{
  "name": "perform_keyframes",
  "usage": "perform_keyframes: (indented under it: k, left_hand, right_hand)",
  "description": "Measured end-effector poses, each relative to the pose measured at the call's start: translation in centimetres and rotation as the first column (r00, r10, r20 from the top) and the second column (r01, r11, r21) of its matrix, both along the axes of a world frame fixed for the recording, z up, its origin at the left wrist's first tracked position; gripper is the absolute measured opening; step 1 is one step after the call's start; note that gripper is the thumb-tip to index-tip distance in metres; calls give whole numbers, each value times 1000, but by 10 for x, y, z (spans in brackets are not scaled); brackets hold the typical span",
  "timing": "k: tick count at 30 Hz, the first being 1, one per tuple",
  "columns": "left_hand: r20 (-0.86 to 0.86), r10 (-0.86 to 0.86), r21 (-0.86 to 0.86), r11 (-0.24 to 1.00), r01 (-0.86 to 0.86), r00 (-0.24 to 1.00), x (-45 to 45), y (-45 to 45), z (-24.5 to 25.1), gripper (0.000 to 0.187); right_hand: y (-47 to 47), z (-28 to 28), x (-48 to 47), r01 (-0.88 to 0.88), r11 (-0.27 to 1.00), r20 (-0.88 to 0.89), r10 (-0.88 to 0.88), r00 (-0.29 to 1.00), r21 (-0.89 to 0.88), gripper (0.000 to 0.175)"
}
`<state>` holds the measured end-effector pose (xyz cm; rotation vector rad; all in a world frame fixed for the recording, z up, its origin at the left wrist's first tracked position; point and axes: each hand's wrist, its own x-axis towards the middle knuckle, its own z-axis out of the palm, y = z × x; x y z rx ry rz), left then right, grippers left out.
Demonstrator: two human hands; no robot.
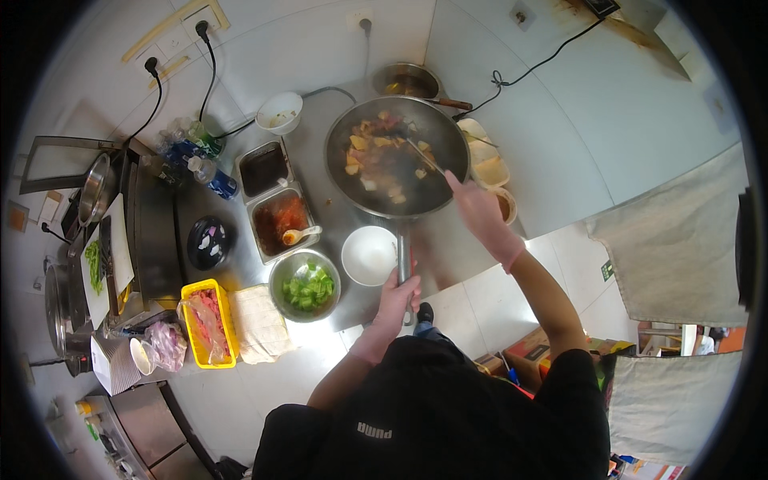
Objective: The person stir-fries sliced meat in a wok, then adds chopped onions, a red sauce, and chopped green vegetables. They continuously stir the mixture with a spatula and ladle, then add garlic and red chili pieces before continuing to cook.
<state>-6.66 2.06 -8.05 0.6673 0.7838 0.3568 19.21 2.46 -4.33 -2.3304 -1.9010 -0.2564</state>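
Observation:
My left hand (pixel 391 306), in a thin glove, is closed around the long metal handle (pixel 405 252) of a large dark frying pan (pixel 396 203). Chunks of yellowish food (pixel 359 143), perhaps potato, lie in the pan with smaller reddish and pale pieces, under a light haze. My right hand (pixel 480 207), gloved too, grips a slender cooking utensil (pixel 425 157) whose far end reaches into the food; its tip is hard to make out. Close to the pan handle stands a white bowl (pixel 367 257). A steel bowl of chopped green vegetable (pixel 307 289) sits to its left.
Left of the pan are steel containers of dark sauce (pixel 264 168) and red sauce (pixel 279 213) with a spoon (pixel 300 234). A yellow basket (pixel 232 324) holds raw meat. Behind the pan is a pot (pixel 408 75) with a wooden handle. White tubs (pixel 492 165) stand at right.

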Motion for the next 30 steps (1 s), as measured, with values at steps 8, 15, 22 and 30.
perform_keyframes:
  k: [8,15,22,30]
  left_hand:
    - [-24,-9,-24,1000,9,1000,9,29,12,38]
    - [20,-17,19,1000,16,1000,11,46,-1,37]
    - [6,29,-46,999,-29,1000,13,-1,2,38]
    - [33,52,-28,998,-51,998,12,-10,2,39]
  right_hand:
    - [13,22,-19,69,981,-90,-87,992,-183,37]
    - [-65,143,-8,96,913,-132,-161,978,-396,33]
    - [-37,40,-54,-29,996,-316,2,949,-80,35]
    - [31,4,-33,175,985,-144,-171,975,14,41]
